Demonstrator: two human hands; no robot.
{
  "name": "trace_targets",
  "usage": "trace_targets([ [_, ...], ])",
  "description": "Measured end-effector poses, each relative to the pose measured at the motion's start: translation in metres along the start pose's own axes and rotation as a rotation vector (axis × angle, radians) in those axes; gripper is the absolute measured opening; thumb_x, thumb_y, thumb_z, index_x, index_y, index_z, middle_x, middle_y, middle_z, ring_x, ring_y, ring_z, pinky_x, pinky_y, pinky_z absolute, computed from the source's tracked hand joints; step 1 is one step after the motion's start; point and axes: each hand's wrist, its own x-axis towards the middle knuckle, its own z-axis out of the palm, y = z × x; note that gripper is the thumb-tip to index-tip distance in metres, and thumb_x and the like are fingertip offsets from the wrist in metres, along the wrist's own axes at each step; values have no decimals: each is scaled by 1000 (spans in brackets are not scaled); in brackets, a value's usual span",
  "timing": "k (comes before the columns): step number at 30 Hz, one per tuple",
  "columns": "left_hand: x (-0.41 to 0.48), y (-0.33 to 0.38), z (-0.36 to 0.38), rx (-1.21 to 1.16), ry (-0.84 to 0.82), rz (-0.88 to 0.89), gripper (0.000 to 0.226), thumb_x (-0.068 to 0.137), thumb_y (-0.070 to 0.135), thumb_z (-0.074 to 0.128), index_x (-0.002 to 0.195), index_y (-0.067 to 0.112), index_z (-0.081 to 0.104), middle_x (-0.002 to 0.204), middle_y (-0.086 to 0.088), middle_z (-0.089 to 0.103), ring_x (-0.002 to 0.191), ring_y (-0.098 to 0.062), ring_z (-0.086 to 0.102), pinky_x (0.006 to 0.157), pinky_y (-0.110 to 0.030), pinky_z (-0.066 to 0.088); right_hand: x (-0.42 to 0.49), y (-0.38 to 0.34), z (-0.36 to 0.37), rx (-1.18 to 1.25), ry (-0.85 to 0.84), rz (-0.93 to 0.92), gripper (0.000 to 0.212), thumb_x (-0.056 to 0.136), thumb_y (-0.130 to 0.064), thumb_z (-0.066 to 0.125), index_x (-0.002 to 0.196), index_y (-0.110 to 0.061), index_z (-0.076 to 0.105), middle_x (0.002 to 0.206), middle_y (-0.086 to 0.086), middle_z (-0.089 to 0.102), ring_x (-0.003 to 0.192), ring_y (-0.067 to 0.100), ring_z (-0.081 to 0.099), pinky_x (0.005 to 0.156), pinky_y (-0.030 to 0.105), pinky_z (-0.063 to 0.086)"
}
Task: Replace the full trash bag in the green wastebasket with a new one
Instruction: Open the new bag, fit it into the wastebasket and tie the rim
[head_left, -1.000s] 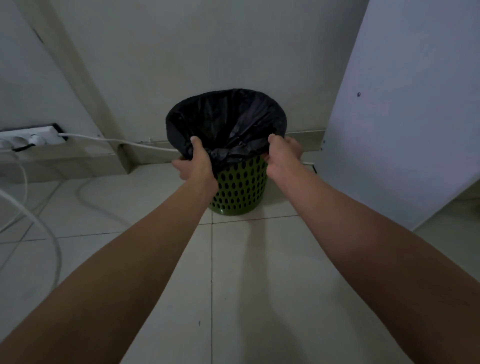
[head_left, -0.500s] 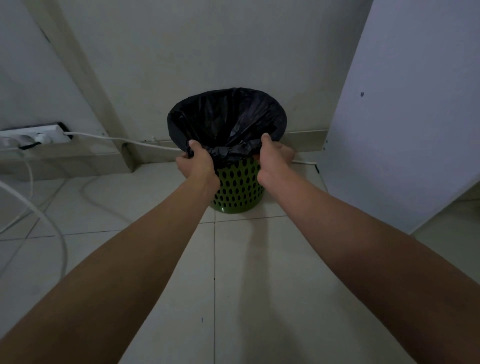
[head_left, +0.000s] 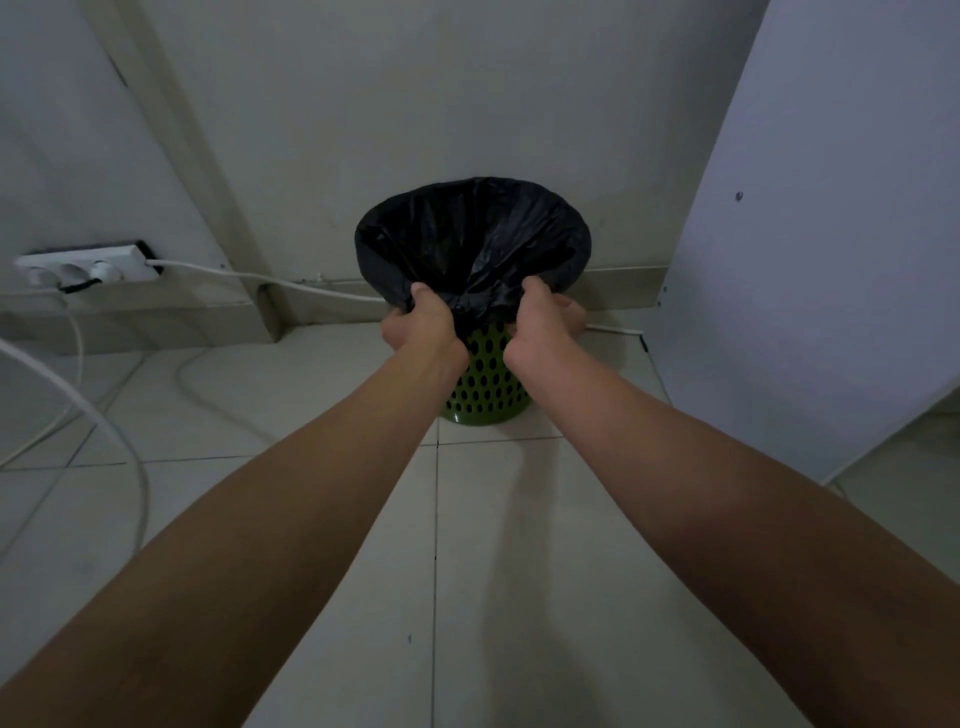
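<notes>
The near edge of the black trash bag (head_left: 472, 244) was gripped by the left hand (head_left: 423, 325) and the right hand (head_left: 545, 325); the light green wastebasket (head_left: 485, 384) could be tipped if the bag were pulled unevenly.

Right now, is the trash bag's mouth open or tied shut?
Open: the black trash bag spreads wide over the green wastebasket rim.

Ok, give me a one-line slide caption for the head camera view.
Left hand and right hand grip the near edge of the black trash bag lining the green wastebasket.
</notes>
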Motion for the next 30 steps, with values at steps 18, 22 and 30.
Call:
trace_targets([
  [18,40,-5,-6,47,-408,-127,30,95,29,68,113,5,64,83,-1,74,61,-7,68,52,-21,53,10,-10,17,24,-50,-85,45,74,-12,74,114,-5,55,110,19,66,86,31,71,77,51,62],
  [22,49,0,-11,37,-427,-133,28,101,26,60,79,14,46,35,5,41,25,-6,35,34,-19,36,4,-4,14,-74,-65,-115,39,88,-13,71,109,-11,39,102,8,54,96,28,65,87,48,60],
  [30,48,6,-15,121,-400,-157,28,95,23,69,118,8,65,92,-3,68,77,-14,67,59,-30,58,7,4,6,-146,-22,-82,36,94,-22,67,115,-18,39,109,5,54,83,20,56,87,40,57],
])
